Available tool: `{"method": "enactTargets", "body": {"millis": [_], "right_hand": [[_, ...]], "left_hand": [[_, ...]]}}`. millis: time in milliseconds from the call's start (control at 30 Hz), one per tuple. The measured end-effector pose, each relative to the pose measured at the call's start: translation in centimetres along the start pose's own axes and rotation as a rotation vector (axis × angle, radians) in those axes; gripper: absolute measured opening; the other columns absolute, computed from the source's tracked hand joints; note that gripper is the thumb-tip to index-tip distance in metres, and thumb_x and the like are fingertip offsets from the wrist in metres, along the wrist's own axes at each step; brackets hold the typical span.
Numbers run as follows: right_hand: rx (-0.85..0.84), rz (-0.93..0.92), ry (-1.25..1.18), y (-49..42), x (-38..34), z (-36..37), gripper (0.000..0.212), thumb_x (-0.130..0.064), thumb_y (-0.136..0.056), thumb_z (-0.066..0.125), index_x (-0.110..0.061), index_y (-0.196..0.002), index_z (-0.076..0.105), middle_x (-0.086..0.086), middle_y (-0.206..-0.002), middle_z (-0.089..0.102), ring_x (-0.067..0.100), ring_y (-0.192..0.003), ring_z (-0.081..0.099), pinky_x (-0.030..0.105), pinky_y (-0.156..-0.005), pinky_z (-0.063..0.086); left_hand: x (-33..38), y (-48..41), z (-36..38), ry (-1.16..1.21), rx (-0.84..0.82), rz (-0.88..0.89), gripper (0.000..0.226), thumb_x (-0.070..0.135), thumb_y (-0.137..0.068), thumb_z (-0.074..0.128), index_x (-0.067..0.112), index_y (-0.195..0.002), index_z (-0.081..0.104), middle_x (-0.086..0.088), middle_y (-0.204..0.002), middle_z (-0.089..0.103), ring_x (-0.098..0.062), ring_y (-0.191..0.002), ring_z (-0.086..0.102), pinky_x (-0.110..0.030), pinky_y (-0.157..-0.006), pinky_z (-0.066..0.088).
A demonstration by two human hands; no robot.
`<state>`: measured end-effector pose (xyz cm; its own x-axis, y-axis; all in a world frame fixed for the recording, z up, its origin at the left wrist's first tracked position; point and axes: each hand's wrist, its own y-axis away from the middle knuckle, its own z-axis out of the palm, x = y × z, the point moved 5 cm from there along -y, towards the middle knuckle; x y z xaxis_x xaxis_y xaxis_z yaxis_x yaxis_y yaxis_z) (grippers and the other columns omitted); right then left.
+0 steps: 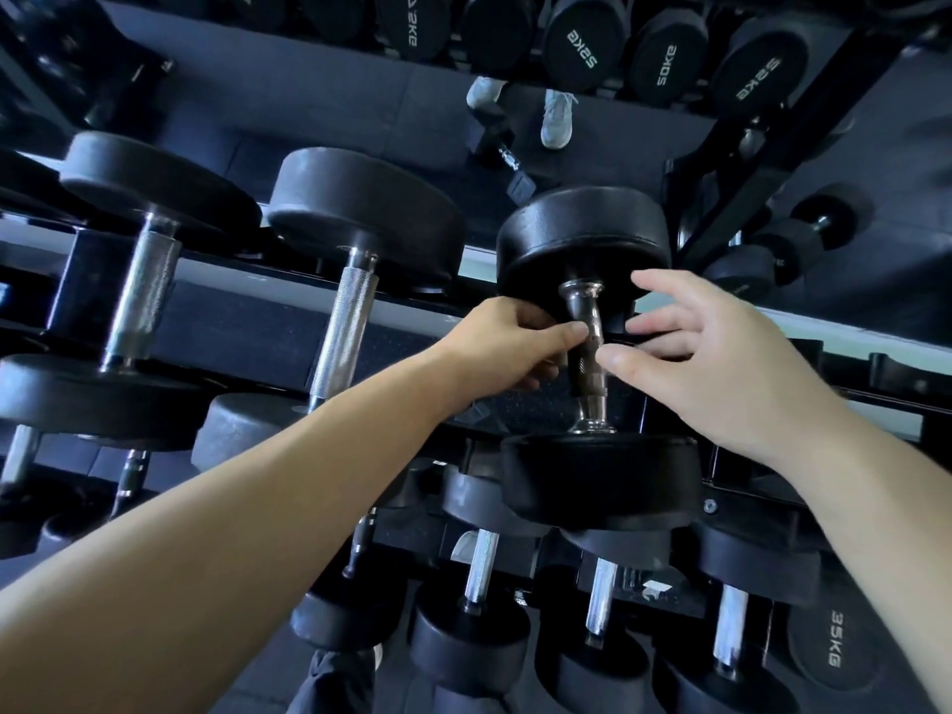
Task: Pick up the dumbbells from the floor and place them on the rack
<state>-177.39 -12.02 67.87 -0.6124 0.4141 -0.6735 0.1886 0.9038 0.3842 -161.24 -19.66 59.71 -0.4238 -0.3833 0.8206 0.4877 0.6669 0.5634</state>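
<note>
A black round-headed dumbbell (592, 471) with a chrome handle lies on the top shelf of the rack (319, 309), right of centre. My left hand (507, 345) has its fingers curled round the handle from the left. My right hand (706, 353) hovers beside the handle on the right, fingers spread and straight, the thumb close to the bar. A mirror behind the rack reflects a hex dumbbell (502, 146) lying on the floor by a person's shoes.
Two more black dumbbells (360, 208) sit on the top shelf to the left. Several smaller dumbbells (474, 600) fill the lower shelf below. The mirror shows large plates marked in kilograms (582, 43). A black upright frame (772, 146) stands at the right.
</note>
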Motion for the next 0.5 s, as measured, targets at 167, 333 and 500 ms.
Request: {"method": "enactTargets", "body": {"millis": [167, 333, 500], "right_hand": [[0.111, -0.13, 0.001, 2.4, -3.9, 0.8, 0.049, -0.05, -0.078, 0.074, -0.043, -0.125, 0.062, -0.017, -0.107, 0.068, 0.002, -0.098, 0.069, 0.034, -0.088, 0.06], [0.041, -0.23, -0.099, 5.1, -8.2, 4.8, 0.03, -0.045, -0.076, 0.074, -0.041, -0.106, 0.07, -0.011, -0.093, 0.073, 0.006, -0.085, 0.072, 0.026, -0.078, 0.059], [-0.148, -0.316, -0.135, 8.5, -14.5, 12.0, 0.025, -0.039, -0.08, 0.077, -0.048, -0.101, 0.069, -0.008, -0.094, 0.075, 0.008, -0.089, 0.072, 0.017, -0.081, 0.056]], "left_hand": [[0.4, 2.8, -1.7, -0.064, 0.061, 0.033, 0.032, 0.044, -0.093, 0.072, 0.013, -0.099, 0.078, -0.007, -0.091, 0.08, -0.025, -0.089, 0.077, -0.051, -0.092, 0.062], [1.0, 8.0, -5.4, -0.024, 0.162, 0.142, 0.033, 0.041, -0.089, 0.072, 0.012, -0.104, 0.074, -0.015, -0.098, 0.081, -0.031, -0.099, 0.076, -0.053, -0.093, 0.061], [-0.5, 17.2, -12.6, 0.135, 0.297, 0.254, 0.027, 0.031, -0.094, 0.071, 0.011, -0.112, 0.071, -0.018, -0.104, 0.079, -0.02, -0.086, 0.076, -0.045, -0.09, 0.062]]}}
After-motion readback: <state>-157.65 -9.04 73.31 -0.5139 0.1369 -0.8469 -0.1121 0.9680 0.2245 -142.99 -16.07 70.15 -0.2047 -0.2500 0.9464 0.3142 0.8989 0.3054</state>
